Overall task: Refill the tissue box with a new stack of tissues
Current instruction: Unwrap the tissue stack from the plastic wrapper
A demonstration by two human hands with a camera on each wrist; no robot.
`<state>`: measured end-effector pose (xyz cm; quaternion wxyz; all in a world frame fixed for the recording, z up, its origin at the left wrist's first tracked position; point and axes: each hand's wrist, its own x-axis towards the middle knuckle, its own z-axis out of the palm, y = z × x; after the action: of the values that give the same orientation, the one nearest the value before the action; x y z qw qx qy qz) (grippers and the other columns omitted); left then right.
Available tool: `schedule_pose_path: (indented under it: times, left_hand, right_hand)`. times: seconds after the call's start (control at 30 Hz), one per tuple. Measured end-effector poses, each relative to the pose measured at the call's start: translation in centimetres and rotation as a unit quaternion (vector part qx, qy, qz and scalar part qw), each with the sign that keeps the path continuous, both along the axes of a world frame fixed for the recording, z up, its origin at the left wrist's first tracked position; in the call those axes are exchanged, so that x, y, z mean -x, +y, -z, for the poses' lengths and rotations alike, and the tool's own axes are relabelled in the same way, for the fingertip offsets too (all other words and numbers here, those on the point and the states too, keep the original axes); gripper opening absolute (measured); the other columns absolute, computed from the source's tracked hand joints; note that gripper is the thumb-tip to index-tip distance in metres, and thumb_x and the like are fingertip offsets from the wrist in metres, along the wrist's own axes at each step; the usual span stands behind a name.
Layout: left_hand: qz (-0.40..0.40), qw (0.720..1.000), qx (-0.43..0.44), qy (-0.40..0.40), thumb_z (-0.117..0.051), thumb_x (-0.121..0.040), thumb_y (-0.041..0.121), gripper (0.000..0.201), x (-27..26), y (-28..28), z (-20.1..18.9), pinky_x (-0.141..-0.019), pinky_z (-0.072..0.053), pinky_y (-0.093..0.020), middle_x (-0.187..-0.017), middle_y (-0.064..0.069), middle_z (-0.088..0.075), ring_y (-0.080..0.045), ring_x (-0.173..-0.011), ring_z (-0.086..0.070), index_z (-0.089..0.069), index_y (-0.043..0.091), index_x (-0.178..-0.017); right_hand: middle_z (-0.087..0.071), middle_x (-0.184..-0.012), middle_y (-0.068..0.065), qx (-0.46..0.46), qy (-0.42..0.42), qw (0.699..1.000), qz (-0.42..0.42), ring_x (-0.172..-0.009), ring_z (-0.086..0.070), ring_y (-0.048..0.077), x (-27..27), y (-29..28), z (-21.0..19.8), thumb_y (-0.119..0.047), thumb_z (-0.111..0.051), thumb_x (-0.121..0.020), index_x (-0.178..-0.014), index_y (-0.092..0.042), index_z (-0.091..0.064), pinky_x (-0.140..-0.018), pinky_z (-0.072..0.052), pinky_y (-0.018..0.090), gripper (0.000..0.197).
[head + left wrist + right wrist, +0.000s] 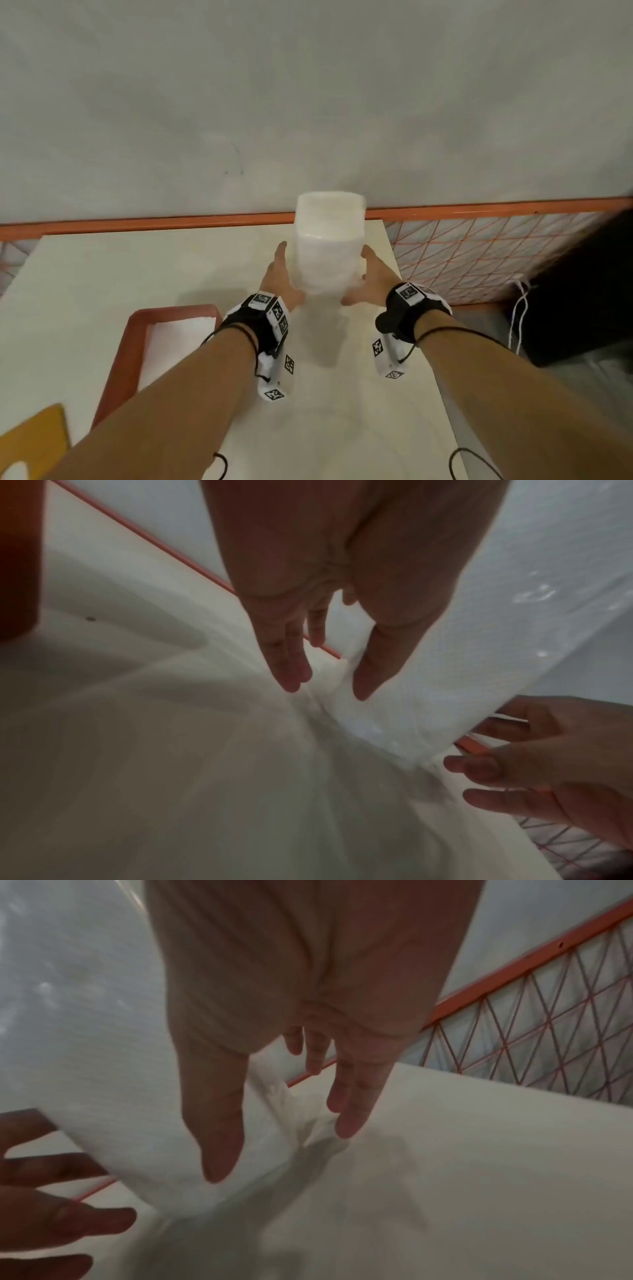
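A white tissue pack (329,246) in clear plastic wrap stands on end over the white table (205,274), blurred in the head view. My left hand (279,274) is against its left side and my right hand (375,274) against its right side, both with straight fingers. In the left wrist view the left hand (329,685) lays its thumb along the pack (462,642). The right wrist view shows the right hand (281,1150) with its thumb on the pack (103,1056). An orange open box (137,342) with white inside lies at the near left.
An orange rail with a wire mesh (479,253) runs behind and to the right of the table. A dark object (582,291) and a white cable (517,308) are at the far right. Something yellow (34,442) shows at the near left corner.
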<state>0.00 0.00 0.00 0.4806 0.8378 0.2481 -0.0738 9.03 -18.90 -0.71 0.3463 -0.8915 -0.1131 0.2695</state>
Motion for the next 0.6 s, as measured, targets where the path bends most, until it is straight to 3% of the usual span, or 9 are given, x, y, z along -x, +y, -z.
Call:
schedule_pose_path:
  times: [0.07,0.13,0.27,0.33,0.43,0.53,0.6]
  left_hand:
    - [0.008,1.000,-0.004,-0.015,-0.073,-0.056,0.024,0.120,-0.9,0.2,0.3,-0.100,-0.048,-0.053,-0.148,-0.014,-0.039,-0.038,-0.122,-0.054,-0.002,0.037,-0.152]
    - [0.017,1.000,-0.001,0.000,-0.076,-0.057,0.025,0.123,-1.7,0.5,0.9,-0.101,-0.047,-0.053,-0.148,-0.010,-0.041,-0.036,-0.123,-0.054,0.001,0.041,-0.151]
    - [0.042,0.999,-0.008,0.021,-0.078,-0.058,0.028,0.124,-2.7,0.7,1.5,-0.104,-0.046,-0.049,-0.146,0.001,-0.047,-0.030,-0.124,-0.054,0.003,0.044,-0.150]
    - [0.041,0.999,0.009,0.026,-0.079,-0.054,0.021,0.120,-3.0,0.8,1.9,-0.099,-0.051,-0.048,-0.133,0.001,-0.059,-0.029,-0.116,-0.060,-0.010,0.042,-0.150]
    - [0.028,0.999,0.015,0.029,-0.078,-0.031,0.032,0.108,-3.3,0.8,2.4,-0.089,-0.057,-0.048,-0.116,-0.003,-0.067,-0.030,-0.109,-0.064,-0.046,0.029,-0.134]
    - [0.046,0.998,-0.009,0.032,-0.078,-0.024,0.038,0.111,-3.1,0.3,2.1,-0.092,-0.055,-0.046,-0.124,-0.006,-0.062,-0.028,-0.114,-0.060,-0.051,0.018,-0.130]
    - [0.051,0.998,0.017,0.025,-0.083,-0.037,0.026,0.100,-2.1,-0.3,0.8,-0.092,-0.054,-0.042,-0.123,-0.002,-0.060,-0.025,-0.116,-0.058,-0.049,0.019,-0.131]
  right_hand:
    - [-0.034,-0.156,0.002,-0.020,0.003,1.000,-0.024,-0.133,-0.045,0.032,-1.0,0.3,0.3,-0.022,-0.095,-0.051,-0.154,-0.027,-0.009,-0.106,-0.043,0.053,0.134]
    - [-0.040,-0.151,-0.003,-0.036,0.014,0.999,-0.039,-0.125,-0.052,0.028,-1.9,0.5,0.9,-0.021,-0.095,-0.048,-0.151,-0.033,-0.013,-0.102,-0.047,0.051,0.131]
    - [-0.060,-0.130,-0.005,-0.047,0.009,0.997,-0.060,-0.114,-0.061,0.022,-3.0,1.2,2.4,-0.036,-0.093,-0.034,-0.145,-0.032,-0.027,-0.095,-0.054,0.048,0.129]
    - [-0.063,-0.124,-0.005,-0.032,-0.001,0.998,-0.063,-0.112,-0.061,0.022,-2.9,1.5,2.4,-0.039,-0.090,-0.034,-0.141,-0.029,-0.037,-0.093,-0.054,0.046,0.119]
    - [-0.062,-0.118,-0.005,-0.003,-0.005,0.998,-0.057,-0.105,-0.060,0.021,-2.6,1.8,1.9,-0.035,-0.089,-0.045,-0.133,-0.026,-0.047,-0.089,-0.054,0.040,0.098]
    - [-0.064,-0.113,-0.005,-0.007,0.007,0.999,-0.050,-0.103,-0.062,0.020,-2.0,1.2,1.7,-0.038,-0.088,-0.043,-0.124,-0.025,-0.055,-0.087,-0.055,0.039,0.088]
    - [-0.066,-0.113,-0.007,-0.036,0.027,0.998,-0.040,-0.105,-0.063,0.019,-1.5,0.5,1.3,-0.037,-0.088,-0.042,-0.122,-0.026,-0.057,-0.088,-0.055,0.041,0.087]
